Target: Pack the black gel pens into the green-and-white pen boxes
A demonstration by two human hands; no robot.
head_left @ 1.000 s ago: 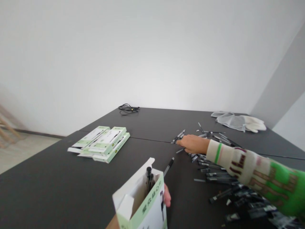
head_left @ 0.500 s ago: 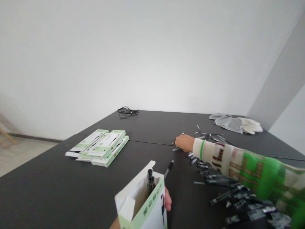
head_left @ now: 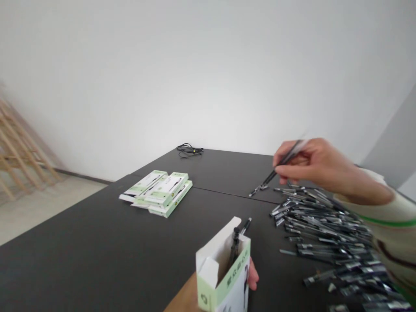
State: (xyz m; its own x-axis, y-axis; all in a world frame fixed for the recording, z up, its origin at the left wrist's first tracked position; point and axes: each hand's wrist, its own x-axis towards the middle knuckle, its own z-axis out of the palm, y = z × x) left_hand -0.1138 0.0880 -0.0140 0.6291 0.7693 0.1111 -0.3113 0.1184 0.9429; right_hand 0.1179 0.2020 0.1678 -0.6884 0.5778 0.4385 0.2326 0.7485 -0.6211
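My left hand [head_left: 253,275] is wrapped round an upright white and light-green pen box [head_left: 224,277] near the bottom of the view. The box's top flaps are open, and a few black-capped pens [head_left: 234,245] stand inside it. Behind the box another pen [head_left: 246,226] shows its dark end. My right hand [head_left: 302,164], raised over the table at the right, pinches dark pens [head_left: 270,177] that slant down to the left. They are blurred, so I cannot tell exactly how many. Below that hand spreads a large heap of black and clear pens [head_left: 325,225].
Several closed pen boxes [head_left: 167,190] lie stacked on the dark table [head_left: 113,247] at left. A coiled black cable [head_left: 190,150] rests at the far edge. White cloth [head_left: 373,175] shows partly behind my right arm. A wooden rack [head_left: 22,147] stands on the floor at far left.
My right hand has lifted from the tabletop and come back to the right with pens in its fingers. The view has turned left; my left hand still holds the box.
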